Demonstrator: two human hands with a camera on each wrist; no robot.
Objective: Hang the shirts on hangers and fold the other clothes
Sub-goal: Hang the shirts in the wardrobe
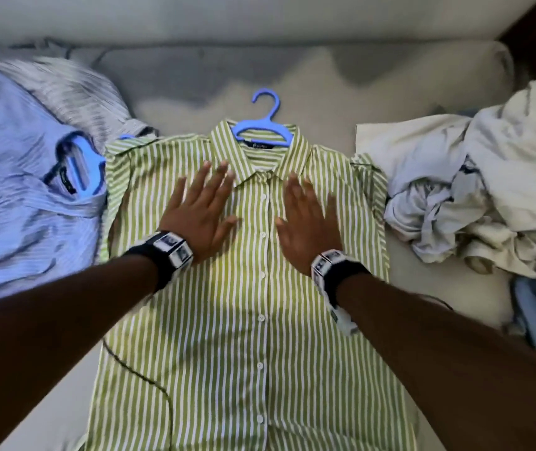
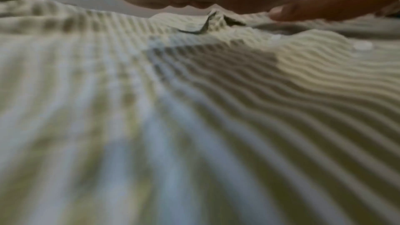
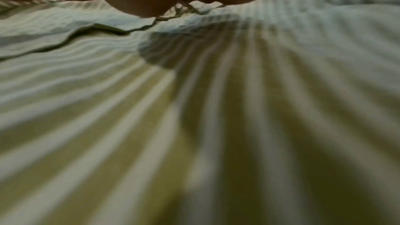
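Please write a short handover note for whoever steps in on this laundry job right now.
Left hand and right hand: both flat, fingers straight, pressing the chest of the green striped shirt, one each side of the button placket.
That shirt lies buttoned, front up, on the sofa, with a blue hanger in its collar, hook pointing away.
Left of it: a blue shirt, also on a blue hanger.
Right of it: a crumpled clothes pile, unsorted.
Done: two shirts are on hangers.
Left: finish smoothing the green one and work through the pile.
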